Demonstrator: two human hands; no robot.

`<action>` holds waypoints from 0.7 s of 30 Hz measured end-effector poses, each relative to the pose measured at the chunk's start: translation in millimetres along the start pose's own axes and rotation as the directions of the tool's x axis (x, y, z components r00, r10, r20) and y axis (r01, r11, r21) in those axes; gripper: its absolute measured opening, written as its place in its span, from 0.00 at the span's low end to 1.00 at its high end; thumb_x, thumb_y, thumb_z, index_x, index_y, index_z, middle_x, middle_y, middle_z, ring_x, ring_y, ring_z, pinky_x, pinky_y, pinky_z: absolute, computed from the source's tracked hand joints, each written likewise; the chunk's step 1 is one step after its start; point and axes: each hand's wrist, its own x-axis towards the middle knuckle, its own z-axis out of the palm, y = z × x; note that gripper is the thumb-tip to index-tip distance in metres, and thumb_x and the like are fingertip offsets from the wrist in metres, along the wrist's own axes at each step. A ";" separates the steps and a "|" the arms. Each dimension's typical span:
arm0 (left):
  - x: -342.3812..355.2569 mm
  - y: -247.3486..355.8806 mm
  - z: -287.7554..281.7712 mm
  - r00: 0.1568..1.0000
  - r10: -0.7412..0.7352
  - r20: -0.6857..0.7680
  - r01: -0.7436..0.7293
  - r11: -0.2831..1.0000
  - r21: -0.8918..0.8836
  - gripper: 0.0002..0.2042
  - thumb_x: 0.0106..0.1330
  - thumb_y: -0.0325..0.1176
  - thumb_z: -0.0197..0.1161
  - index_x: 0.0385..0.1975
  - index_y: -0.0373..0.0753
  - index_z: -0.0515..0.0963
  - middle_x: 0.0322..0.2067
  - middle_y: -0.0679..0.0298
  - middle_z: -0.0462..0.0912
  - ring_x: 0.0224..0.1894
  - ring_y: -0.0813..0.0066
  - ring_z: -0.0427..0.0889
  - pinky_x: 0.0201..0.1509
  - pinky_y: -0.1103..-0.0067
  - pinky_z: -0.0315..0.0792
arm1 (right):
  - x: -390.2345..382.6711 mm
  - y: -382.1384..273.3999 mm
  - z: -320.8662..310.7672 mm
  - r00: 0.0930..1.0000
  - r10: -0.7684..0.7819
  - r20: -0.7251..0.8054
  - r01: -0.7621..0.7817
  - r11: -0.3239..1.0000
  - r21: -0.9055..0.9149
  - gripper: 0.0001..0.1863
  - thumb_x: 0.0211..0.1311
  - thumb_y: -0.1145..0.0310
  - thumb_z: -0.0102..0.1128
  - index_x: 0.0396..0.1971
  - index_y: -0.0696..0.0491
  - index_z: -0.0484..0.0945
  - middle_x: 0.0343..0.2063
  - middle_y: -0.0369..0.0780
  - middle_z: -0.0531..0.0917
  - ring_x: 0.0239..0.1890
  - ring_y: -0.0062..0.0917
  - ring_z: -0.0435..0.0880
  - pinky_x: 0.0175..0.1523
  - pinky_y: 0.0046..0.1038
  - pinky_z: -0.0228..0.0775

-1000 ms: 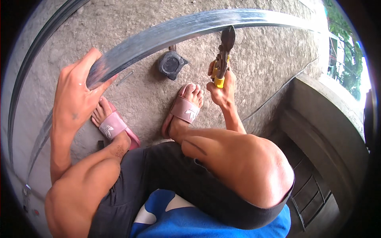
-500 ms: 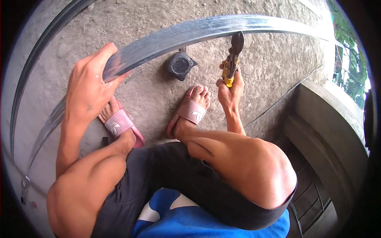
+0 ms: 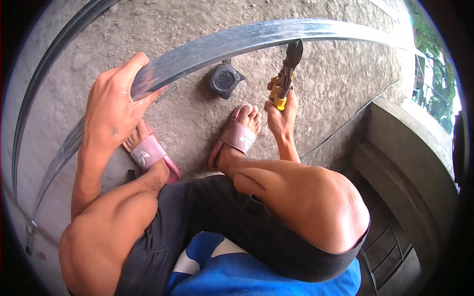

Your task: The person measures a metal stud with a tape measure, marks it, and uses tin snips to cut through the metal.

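Note:
A long, shiny metal channel [image 3: 232, 40] runs across the far side, its straight length bent by the lens. My left hand [image 3: 109, 103] is closed around it at the left, thumb and fingers on opposite sides. Yellow-handled tin snips [image 3: 292, 58] point away from me in my right hand [image 3: 284, 117], whose fingers wrap the handles. The tips of the snips meet the channel's near edge. Whether the blades bite into the metal I cannot make out.
A black tape measure [image 3: 225, 80] lies on the rough concrete floor [image 3: 192, 126] between the channel and my pink-sandalled feet [image 3: 238, 135]. Another dark metal length [image 3: 37, 86] curves along the far left. A concrete ledge [image 3: 410, 130] borders the right side.
The handle end of the snips and my right hand have shifted slightly left, while the tips stay at the channel's edge. My left hand has moved very slightly right.

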 end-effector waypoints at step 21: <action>2.3 1.9 0.2 0.998 -0.035 0.049 0.035 0.999 -0.001 0.13 0.58 0.29 0.73 0.36 0.34 0.74 0.26 0.48 0.79 0.30 0.43 0.78 0.34 0.65 0.71 | 5.8 1.2 -5.9 0.999 -0.034 -0.001 0.034 0.998 -0.050 0.22 0.43 0.81 0.56 0.44 0.55 0.75 0.31 0.41 0.83 0.34 0.33 0.84 0.44 0.33 0.75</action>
